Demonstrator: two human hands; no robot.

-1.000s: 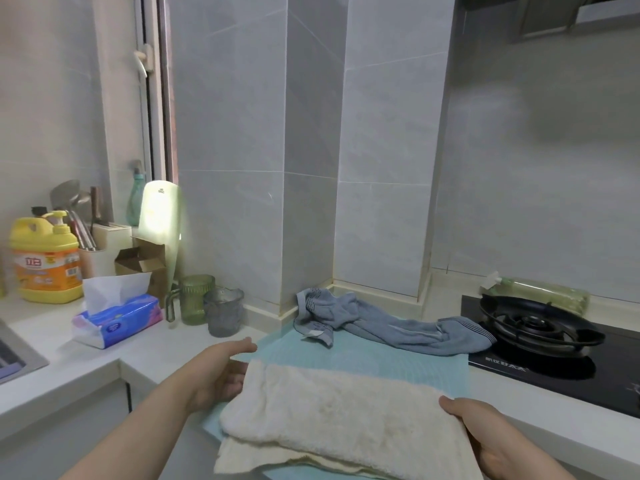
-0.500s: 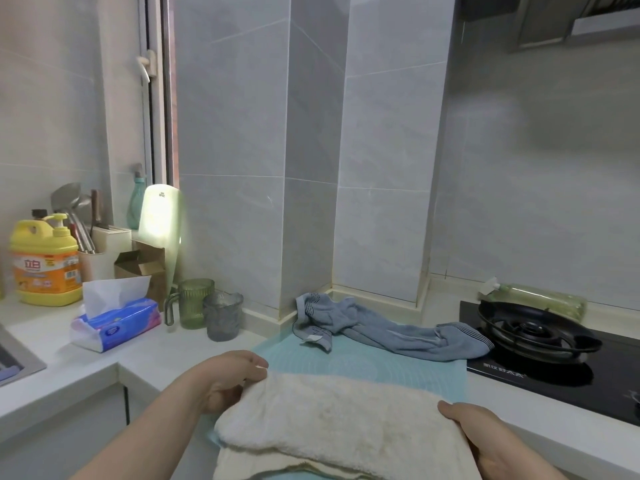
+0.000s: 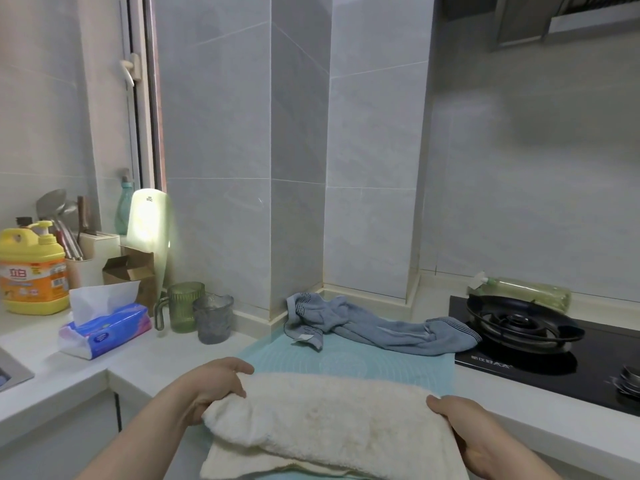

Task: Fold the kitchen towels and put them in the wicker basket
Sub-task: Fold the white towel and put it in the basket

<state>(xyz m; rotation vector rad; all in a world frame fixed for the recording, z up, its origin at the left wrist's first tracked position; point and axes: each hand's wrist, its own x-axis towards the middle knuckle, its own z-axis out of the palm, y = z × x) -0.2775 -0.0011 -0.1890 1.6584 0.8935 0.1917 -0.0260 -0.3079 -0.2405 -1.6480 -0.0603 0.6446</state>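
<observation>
While I look down at the counter edge, I see the left hand (image 3: 211, 386) gripping the left end of the cream towel (image 3: 329, 420) and the right hand (image 3: 464, 434) gripping its right end, both closed on the cloth, which lies folded over on the teal mat (image 3: 346, 362). Farther back a blue towel (image 3: 377, 329) lies crumpled on the far edge of this mat, just beside the stove (image 3: 512, 372), and a tissue pack (image 3: 107, 332) sits on the left.

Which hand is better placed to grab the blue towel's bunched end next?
Probably the left hand: it sits nearer the bunched end of the blue towel; the right hand is closer to the stove.
</observation>
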